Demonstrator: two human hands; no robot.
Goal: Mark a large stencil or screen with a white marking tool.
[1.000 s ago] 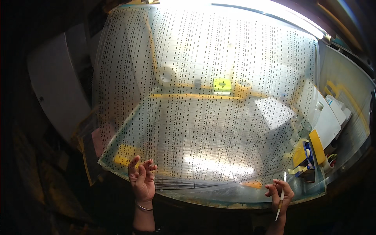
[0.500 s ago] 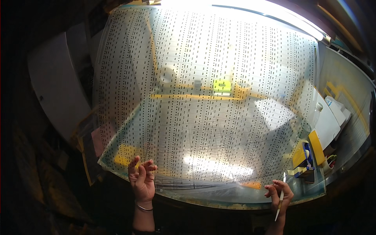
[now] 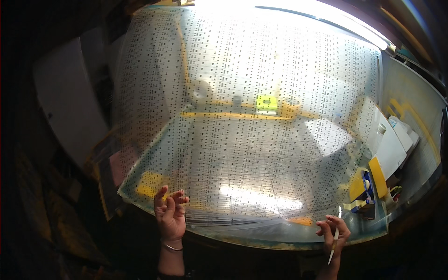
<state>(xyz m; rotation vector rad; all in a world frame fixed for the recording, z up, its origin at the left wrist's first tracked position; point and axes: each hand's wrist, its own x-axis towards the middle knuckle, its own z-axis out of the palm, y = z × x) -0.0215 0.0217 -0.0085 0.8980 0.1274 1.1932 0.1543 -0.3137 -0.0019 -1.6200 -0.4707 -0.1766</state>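
Note:
A large see-through sheet point(image 3: 224, 154) with rows of small black marks spreads across a glass-topped table point(image 3: 261, 237). Its pattern looks smeared, more so on the left. By the sheet's near left edge, my left hand point(image 3: 171, 212) is raised palm up, fingers parted and bent, with nothing visible in them. A metal bangle point(image 3: 173, 248) circles that wrist. My right hand point(image 3: 339, 230) is at the near right edge, closed around a slim white pen-like tool point(image 3: 335, 238) with a tan band. The tool slants upward past the fingers; its exact kind is unclear.
Right of my right hand stands a blue tape dispenser point(image 3: 367, 186) beside a yellow block point(image 3: 377, 176). Farther along are a clear bottle point(image 3: 378, 137) and a white board point(image 3: 391, 144). A bright tube lamp point(image 3: 345, 25) runs along the far edge. Yellow objects show through the glass.
The marks on the sheet have turned from crisp to blurred. The whole view has shifted a few pixels. Both hands keep nearly the same place and pose.

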